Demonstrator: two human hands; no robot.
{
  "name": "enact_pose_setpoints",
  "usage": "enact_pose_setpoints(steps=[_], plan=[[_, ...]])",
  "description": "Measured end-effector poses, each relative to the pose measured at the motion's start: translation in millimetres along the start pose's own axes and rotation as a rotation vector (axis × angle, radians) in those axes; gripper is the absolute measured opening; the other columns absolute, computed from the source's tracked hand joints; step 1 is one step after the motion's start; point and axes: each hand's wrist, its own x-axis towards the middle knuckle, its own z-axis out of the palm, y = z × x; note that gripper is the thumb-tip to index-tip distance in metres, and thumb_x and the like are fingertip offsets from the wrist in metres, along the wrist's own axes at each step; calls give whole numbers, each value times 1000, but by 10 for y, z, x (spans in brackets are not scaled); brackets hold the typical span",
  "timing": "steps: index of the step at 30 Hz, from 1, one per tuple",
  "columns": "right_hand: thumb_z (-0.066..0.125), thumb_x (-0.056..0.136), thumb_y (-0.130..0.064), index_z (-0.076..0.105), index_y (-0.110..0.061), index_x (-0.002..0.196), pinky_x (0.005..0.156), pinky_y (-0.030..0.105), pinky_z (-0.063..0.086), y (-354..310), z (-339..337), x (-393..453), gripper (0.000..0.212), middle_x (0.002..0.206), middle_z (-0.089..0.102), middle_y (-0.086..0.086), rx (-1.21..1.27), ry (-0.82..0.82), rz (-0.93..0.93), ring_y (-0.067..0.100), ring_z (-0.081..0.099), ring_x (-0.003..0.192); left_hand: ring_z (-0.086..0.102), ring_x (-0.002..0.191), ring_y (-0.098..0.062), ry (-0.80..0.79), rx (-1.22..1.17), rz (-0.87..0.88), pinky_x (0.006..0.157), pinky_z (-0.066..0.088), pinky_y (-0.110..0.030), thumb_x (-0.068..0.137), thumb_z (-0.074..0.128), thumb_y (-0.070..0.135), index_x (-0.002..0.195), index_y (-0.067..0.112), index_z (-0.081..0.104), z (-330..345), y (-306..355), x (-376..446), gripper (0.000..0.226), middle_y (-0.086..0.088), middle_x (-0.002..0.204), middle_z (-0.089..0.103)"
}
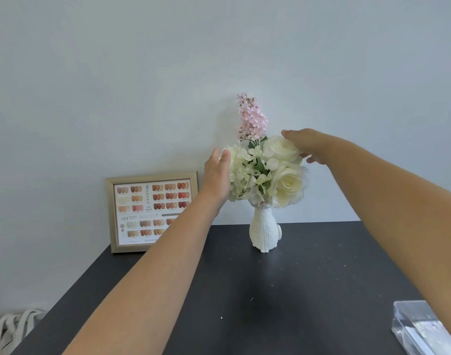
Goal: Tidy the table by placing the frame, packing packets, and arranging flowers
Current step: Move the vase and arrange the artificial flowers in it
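A white vase (264, 230) stands on the dark table (270, 290) near the wall, holding cream roses (283, 180) and a tall pink flower spike (252, 117). My left hand (216, 172) rests flat against the left side of the bouquet with its fingers extended. My right hand (305, 144) lies over the top right rose, fingers spread. Neither hand grips a stem that I can see. A gold-edged frame (142, 213) with a nail colour chart leans upright against the wall at the table's back left corner, partly hidden by my left forearm.
A clear plastic box (421, 326) sits at the table's front right edge. Cloth bag straps (16, 326) lie on the floor at the lower left, beyond the table's left edge. A plain pale wall rises right behind the vase.
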Motion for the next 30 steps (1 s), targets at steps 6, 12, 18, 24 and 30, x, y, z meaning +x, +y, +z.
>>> enact_pose_setpoints(steps=[6, 12, 18, 24, 30], plan=[[46, 91, -51, 62, -14, 110, 75, 34, 44, 17, 87, 107, 44, 103, 58, 2, 105, 112, -54, 23, 55, 89, 17, 148, -15, -40, 44, 20, 115, 16, -35, 102, 23, 54, 156, 23, 18, 14, 64, 38, 62, 3, 163, 17], [36, 91, -61, 67, -29, 99, 94, 41, 39, 40, -69, 190, 45, 115, 59, -3, 74, -34, 5, 26, 51, 110, 17, 148, -13, -45, 75, 39, 114, 14, -31, 101, 22, 57, 156, 22, 20, -52, 45, 35, 65, 3, 163, 20], [34, 90, -65, 69, -24, 95, 81, 37, 45, 119, -67, 230, 54, 105, 65, 2, 140, -39, -24, 25, 56, 93, 16, 148, -12, -72, 107, 47, 120, 13, -39, 98, 20, 62, 156, 22, 20, -67, 8, -21, 70, 4, 163, 19], [42, 91, -63, 65, -16, 94, 78, 34, 49, 208, -10, 227, 52, 96, 67, 4, 229, -66, -65, 24, 61, 87, 12, 149, -12, -87, 161, 98, 121, 11, -41, 100, 19, 58, 156, 20, 17, -1, 49, -82, 68, 2, 164, 16], [41, 91, -63, 63, -21, 101, 80, 34, 49, 219, -3, 184, 48, 104, 66, 2, 187, -68, -75, 21, 62, 94, 7, 150, -12, -124, 241, 151, 121, 6, -41, 102, 18, 55, 157, 18, 13, 46, 110, -103, 66, 0, 165, 10]])
